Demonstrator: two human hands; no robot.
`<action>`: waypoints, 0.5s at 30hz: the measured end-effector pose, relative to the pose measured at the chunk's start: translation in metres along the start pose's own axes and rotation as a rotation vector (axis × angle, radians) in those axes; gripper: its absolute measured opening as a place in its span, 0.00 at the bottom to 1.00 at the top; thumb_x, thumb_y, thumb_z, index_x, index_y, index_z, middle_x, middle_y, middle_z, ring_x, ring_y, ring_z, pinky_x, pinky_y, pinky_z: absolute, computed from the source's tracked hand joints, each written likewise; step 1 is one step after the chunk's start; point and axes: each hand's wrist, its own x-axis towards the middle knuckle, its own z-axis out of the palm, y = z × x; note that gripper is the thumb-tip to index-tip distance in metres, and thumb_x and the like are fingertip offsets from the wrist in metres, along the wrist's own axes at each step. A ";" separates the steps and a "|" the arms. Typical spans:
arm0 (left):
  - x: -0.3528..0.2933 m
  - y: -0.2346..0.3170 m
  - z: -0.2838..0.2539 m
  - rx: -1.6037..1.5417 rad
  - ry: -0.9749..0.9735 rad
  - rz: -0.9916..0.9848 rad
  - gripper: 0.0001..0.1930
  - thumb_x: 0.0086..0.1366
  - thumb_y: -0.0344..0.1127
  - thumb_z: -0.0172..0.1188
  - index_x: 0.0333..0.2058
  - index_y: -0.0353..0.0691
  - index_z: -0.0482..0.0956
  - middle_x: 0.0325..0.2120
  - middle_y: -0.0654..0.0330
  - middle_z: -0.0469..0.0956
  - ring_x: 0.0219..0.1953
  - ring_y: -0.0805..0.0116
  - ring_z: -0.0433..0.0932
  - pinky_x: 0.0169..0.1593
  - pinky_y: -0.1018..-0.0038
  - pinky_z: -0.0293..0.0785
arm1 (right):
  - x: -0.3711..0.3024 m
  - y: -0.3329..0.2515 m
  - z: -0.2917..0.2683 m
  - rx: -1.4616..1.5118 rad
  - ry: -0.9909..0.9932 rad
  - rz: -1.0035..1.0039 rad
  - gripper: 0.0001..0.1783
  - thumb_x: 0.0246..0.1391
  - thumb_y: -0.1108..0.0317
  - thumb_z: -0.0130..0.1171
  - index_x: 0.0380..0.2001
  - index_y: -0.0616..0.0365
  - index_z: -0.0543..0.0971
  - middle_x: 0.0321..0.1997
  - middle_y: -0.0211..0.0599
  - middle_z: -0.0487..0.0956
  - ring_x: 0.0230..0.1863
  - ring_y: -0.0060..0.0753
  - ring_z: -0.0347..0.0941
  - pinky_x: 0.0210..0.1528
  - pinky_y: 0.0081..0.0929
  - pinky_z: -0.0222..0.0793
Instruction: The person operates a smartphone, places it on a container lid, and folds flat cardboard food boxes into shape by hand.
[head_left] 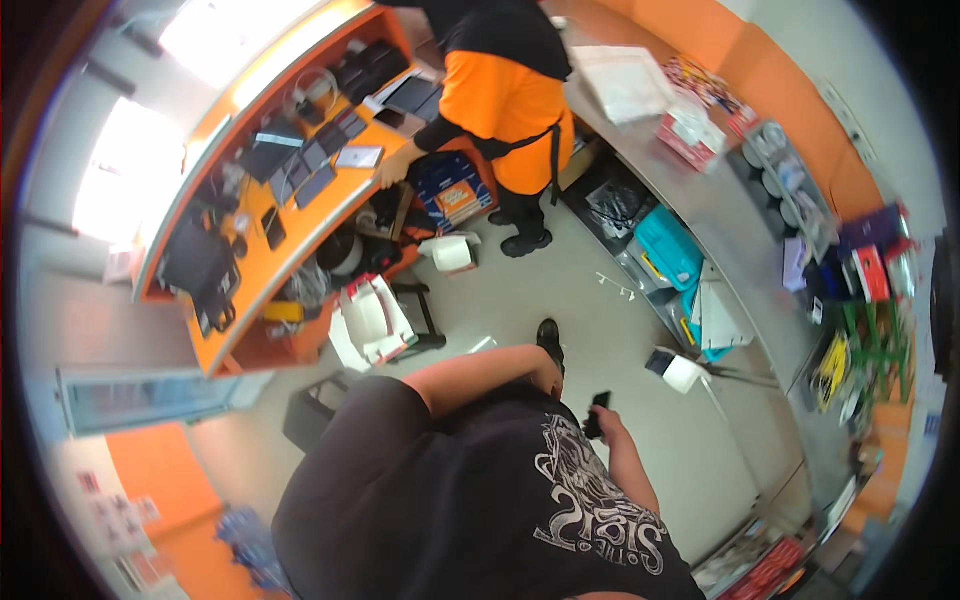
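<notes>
My right hand [612,426] is closed around a slim black object that looks like a phone [598,414], held low beside my body. My left forearm [480,378] bends across the front of my dark shirt [440,480]. Near the shirt's edge my left hand [549,374] shows only in part; its fingers are hidden. One of my black shoes [549,334] stands on the floor just beyond it.
A person in an orange apron [505,105] leans over the orange counter [345,195], which bears several phones and devices. An open white box [372,322] stands by a dark stool. Along the right runs a metal counter [735,215] with a teal case [668,250] below.
</notes>
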 end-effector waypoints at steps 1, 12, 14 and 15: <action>0.012 -0.009 0.005 -0.035 0.033 0.025 0.29 0.65 0.43 0.71 0.63 0.41 0.81 0.60 0.52 0.83 0.61 0.60 0.80 0.62 0.58 0.76 | -0.002 -0.020 0.006 -0.301 -0.064 0.053 0.23 0.65 0.54 0.65 0.47 0.68 0.83 0.39 0.49 0.87 0.36 0.49 0.85 0.39 0.45 0.81; 0.011 0.016 -0.037 0.068 0.736 0.224 0.17 0.65 0.44 0.63 0.44 0.38 0.89 0.40 0.43 0.87 0.43 0.40 0.85 0.47 0.51 0.79 | 0.030 -0.193 0.011 -1.301 -0.503 0.168 0.21 0.63 0.54 0.61 0.46 0.60 0.89 0.45 0.45 0.87 0.43 0.41 0.82 0.41 0.44 0.75; -0.006 0.049 -0.035 0.027 0.771 0.261 0.17 0.67 0.44 0.61 0.44 0.36 0.87 0.40 0.41 0.86 0.44 0.39 0.85 0.48 0.49 0.78 | 0.040 -0.199 -0.015 -1.083 -0.619 0.295 0.21 0.63 0.53 0.62 0.47 0.58 0.89 0.45 0.44 0.87 0.41 0.38 0.81 0.40 0.44 0.74; -0.031 0.088 -0.035 0.029 0.738 0.240 0.17 0.67 0.44 0.61 0.44 0.36 0.87 0.40 0.41 0.86 0.44 0.39 0.85 0.48 0.48 0.78 | 0.097 -0.144 -0.068 -1.022 -0.470 0.261 0.19 0.61 0.54 0.65 0.45 0.56 0.90 0.42 0.39 0.86 0.37 0.31 0.78 0.37 0.39 0.72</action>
